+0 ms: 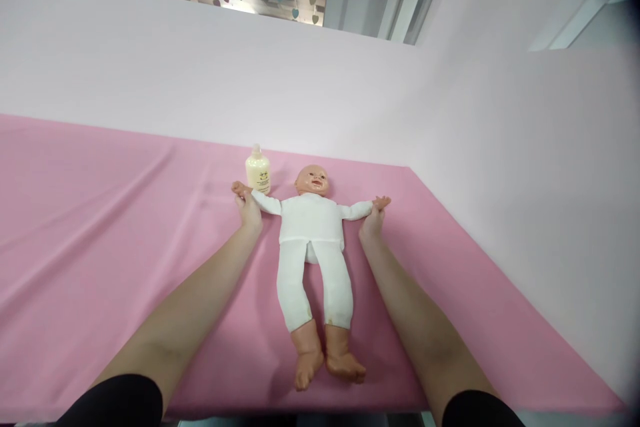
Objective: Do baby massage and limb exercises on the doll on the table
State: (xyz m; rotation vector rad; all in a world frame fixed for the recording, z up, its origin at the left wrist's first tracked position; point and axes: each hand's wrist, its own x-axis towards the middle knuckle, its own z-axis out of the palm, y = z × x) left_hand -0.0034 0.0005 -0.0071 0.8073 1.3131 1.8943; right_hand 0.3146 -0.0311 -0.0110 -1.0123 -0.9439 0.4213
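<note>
Left hand: our left hand is way out ahead of us, fingers closed around the doll's wrist on the left side of the scene, pinning that little arm out flat on the sheet.

Right hand: same deal on the other side, our right hand grips the doll's other wrist, just under its tiny palm, arm stretched out to the right.

Doll: the baby doll lies face up in the middle of the bench, head at the far end, bare feet toward us, white onesie and leggings, both arms spread wide like a T.

Bottle: a small cream lotion bottle stands upright at the far side, just beside the doll's head and right next to our left hand, close enough that it might be touching the doll's hand, hard to say.

Bench: pink sheet covers the bench, a few loose creases on the left, pale wall behind and to the right.

How we'd do it well: our take, keep the hold light at the wrists, both sides even so the body stays centred, and watch our left knuckles near that bottle since it looks easy to tip.
</note>
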